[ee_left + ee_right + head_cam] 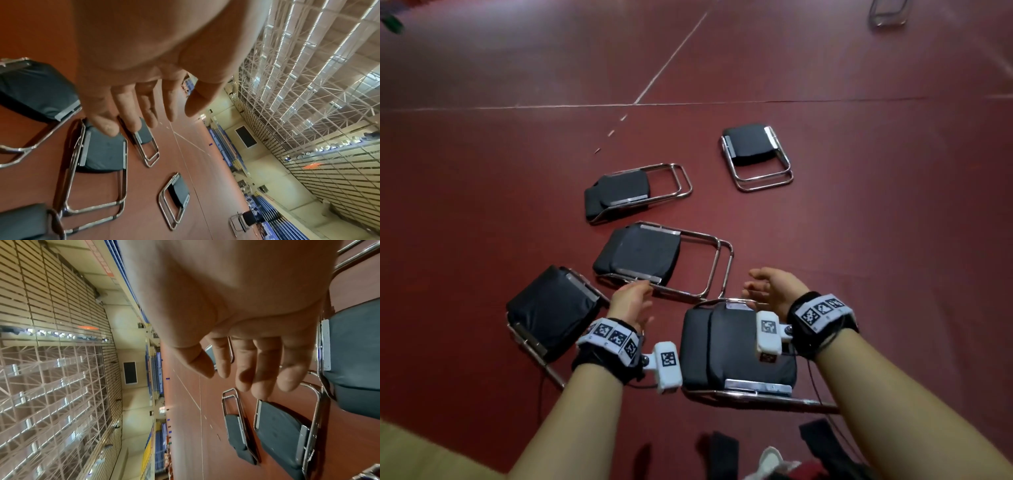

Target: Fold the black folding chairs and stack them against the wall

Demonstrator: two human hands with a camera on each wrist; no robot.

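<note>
Hovering above the nearest chair (736, 349), the left hand (631, 301) and right hand (770, 287) are empty, fingers loosely spread, palms turned toward each other and set apart about as wide as the chair's frame; neither touches anything. That chair lies folded flat on the red floor (859, 205) just below the wrists, black pad up, its chrome tube running along the near edge and curving round the far end under the right hand; a second folded chair (554, 311) lies just to its left, tilted; a third chair (640, 257) sits beyond the hands, its leg loops pointing right; a fourth chair (619, 193) and a fifth chair (753, 147) lie farther out, well apart from one another. No wall shows in the head view, so stacking looks some way off. Steel tubing should be stiff and moderately heavy, and polished chrome may slip; the padding is soft and gives poor purchase, so the side tubes or the curved end loop seem the better hold, keeping fingers clear of the hinge where halves could pinch.
</note>
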